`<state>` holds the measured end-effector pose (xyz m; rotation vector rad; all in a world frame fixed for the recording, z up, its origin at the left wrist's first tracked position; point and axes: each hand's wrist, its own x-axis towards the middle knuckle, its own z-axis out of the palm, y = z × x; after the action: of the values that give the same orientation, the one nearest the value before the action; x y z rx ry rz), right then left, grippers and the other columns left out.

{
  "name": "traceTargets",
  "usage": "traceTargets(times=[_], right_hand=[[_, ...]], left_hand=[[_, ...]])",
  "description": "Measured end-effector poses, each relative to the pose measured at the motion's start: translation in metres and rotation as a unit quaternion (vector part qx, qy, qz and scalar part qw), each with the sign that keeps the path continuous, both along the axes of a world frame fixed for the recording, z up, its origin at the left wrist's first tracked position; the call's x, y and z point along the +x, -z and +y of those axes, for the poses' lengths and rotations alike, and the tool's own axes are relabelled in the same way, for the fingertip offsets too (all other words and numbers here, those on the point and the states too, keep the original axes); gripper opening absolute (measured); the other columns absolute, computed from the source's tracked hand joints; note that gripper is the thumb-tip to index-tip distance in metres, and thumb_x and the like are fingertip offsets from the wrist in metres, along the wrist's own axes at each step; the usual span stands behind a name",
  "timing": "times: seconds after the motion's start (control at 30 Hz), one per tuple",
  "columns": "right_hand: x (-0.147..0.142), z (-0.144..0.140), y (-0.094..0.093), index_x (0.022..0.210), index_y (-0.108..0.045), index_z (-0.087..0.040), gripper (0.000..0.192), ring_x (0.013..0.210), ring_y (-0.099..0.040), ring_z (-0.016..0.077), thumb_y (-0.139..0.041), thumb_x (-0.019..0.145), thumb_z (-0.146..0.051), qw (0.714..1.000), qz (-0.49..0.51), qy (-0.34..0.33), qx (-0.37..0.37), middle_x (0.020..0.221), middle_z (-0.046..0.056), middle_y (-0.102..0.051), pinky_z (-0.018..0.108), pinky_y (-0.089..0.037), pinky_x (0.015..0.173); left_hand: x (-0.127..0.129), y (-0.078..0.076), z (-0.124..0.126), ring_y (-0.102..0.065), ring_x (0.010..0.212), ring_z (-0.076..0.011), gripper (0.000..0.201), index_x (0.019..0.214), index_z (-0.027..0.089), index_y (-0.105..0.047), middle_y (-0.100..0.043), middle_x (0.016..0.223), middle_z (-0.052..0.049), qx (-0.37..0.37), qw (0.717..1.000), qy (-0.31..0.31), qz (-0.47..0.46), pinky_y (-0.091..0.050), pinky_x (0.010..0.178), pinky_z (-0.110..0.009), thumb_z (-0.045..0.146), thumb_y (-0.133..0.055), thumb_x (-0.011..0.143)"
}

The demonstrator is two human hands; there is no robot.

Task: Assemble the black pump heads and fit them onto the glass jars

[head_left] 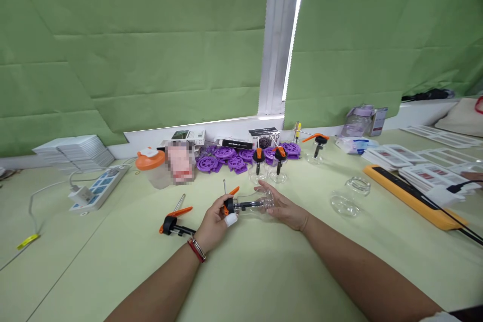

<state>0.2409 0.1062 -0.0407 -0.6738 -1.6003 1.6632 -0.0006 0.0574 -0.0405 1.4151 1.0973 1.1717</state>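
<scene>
My left hand [214, 224], with a white wrap on one finger, is closed around a black pump top [230, 205] that has an orange lever and a thin metal spout. My right hand [290, 210] grips a clear bottle [260, 200], lying sideways with its neck toward my left hand. The pump's dark stem runs inside the bottle; whether the top is fully seated I cannot tell. A second pump top [171, 225] lies left of my left wrist. At the right, another clear bottle [345, 204] rests on its side.
Bottles with pump tops, such as one bottle [316, 156], stand behind my hands. Purple plastic parts [225, 153] are heaped by the wall. An orange-lidded cup [158, 175] and a power strip [101, 188] stand left; an orange-yellow power strip [411, 198] and stacked cards [392, 156] lie right.
</scene>
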Motion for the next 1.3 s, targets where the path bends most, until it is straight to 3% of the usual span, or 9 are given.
traceTargets(times=[0.1,0.23,0.33,0.47,0.7,0.8,0.97,1.17,1.3], right_hand=[[-0.003,0.0,0.001,0.134,-0.036,-0.026,0.068,0.075,-0.063,0.0164,-0.062,0.075,-0.05,0.998,-0.024,0.017,-0.048,0.112,0.01,-0.056,0.023,-0.044,0.05],[-0.01,0.001,0.005,0.124,-0.045,-0.019,0.061,0.043,-0.051,0.0094,-0.039,0.083,-0.064,0.994,-0.069,0.048,-0.069,0.084,0.007,-0.063,0.018,-0.023,0.032],[-0.007,-0.001,0.006,0.134,-0.038,-0.022,0.065,0.063,-0.061,0.0139,-0.039,0.083,-0.064,0.996,-0.034,0.045,-0.063,0.111,0.013,-0.059,0.019,-0.036,0.038],[0.0,-0.007,-0.002,0.143,-0.021,-0.038,0.084,0.103,-0.058,0.0204,-0.067,0.073,-0.044,0.999,0.007,0.008,-0.035,0.148,0.008,-0.026,0.028,-0.052,0.067],[-0.009,-0.004,0.001,0.132,-0.039,-0.022,0.062,0.04,-0.049,0.0067,-0.041,0.084,-0.061,0.993,-0.089,0.058,-0.046,0.085,0.005,-0.063,0.016,-0.023,0.031],[-0.009,-0.002,0.004,0.134,-0.039,-0.021,0.066,0.046,-0.054,0.0086,-0.034,0.085,-0.065,0.994,-0.079,0.054,-0.053,0.096,0.01,-0.063,0.017,-0.026,0.032],[0.0,-0.005,-0.002,0.143,-0.021,-0.039,0.087,0.096,-0.06,0.0172,-0.069,0.07,-0.042,1.0,-0.023,0.017,-0.013,0.146,0.008,-0.029,0.022,-0.05,0.057],[-0.006,-0.002,0.001,0.126,-0.045,-0.02,0.057,0.041,-0.049,0.0058,-0.049,0.082,-0.056,0.991,-0.112,0.066,-0.042,0.088,0.006,-0.064,0.016,-0.026,0.032],[-0.006,-0.002,0.001,0.125,-0.047,-0.018,0.063,0.05,-0.056,0.0092,-0.05,0.079,-0.061,0.994,-0.09,0.058,-0.035,0.094,0.009,-0.064,0.017,-0.03,0.034]], left_hand=[[0.0,-0.004,-0.002,-0.055,0.091,-0.0163,0.052,0.116,0.018,-0.054,-0.06,0.104,-0.006,0.003,1.0,-0.011,0.015,-0.042,0.087,-0.032,0.033,-0.071,0.069],[0.0,-0.009,-0.006,-0.055,0.091,-0.016,0.052,0.115,0.018,-0.056,-0.059,0.102,-0.005,-0.002,0.999,-0.025,0.025,-0.042,0.087,-0.031,0.033,-0.072,0.068],[0.0,-0.008,-0.006,-0.055,0.088,-0.0156,0.053,0.116,0.018,-0.054,-0.061,0.1,-0.005,-0.008,0.999,-0.029,0.013,-0.043,0.087,-0.032,0.033,-0.071,0.068],[0.001,-0.006,-0.005,-0.056,0.093,-0.0171,0.053,0.114,0.017,-0.055,-0.061,0.106,-0.008,0.002,0.999,-0.032,0.002,-0.043,0.088,-0.033,0.034,-0.073,0.066],[0.0,-0.007,-0.007,-0.057,0.09,-0.0173,0.051,0.114,0.018,-0.055,-0.062,0.102,-0.008,0.007,0.999,-0.031,0.016,-0.044,0.088,-0.034,0.033,-0.072,0.068],[0.0,-0.007,-0.007,-0.056,0.086,-0.0163,0.049,0.113,0.019,-0.054,-0.063,0.098,-0.007,0.015,0.999,-0.033,0.017,-0.045,0.084,-0.033,0.033,-0.071,0.069],[0.0,-0.003,-0.003,-0.055,0.085,-0.0155,0.049,0.112,0.019,-0.052,-0.061,0.1,-0.007,0.009,0.999,-0.034,0.004,-0.045,0.081,-0.03,0.032,-0.071,0.069],[0.0,-0.001,-0.004,-0.056,0.089,-0.0168,0.05,0.113,0.019,-0.053,-0.061,0.103,-0.008,0.014,1.0,-0.026,0.007,-0.045,0.086,-0.034,0.032,-0.071,0.068],[0.0,-0.002,-0.005,-0.057,0.087,-0.0162,0.05,0.113,0.019,-0.051,-0.063,0.101,-0.007,0.001,1.0,-0.029,0.001,-0.045,0.084,-0.032,0.032,-0.07,0.069]])
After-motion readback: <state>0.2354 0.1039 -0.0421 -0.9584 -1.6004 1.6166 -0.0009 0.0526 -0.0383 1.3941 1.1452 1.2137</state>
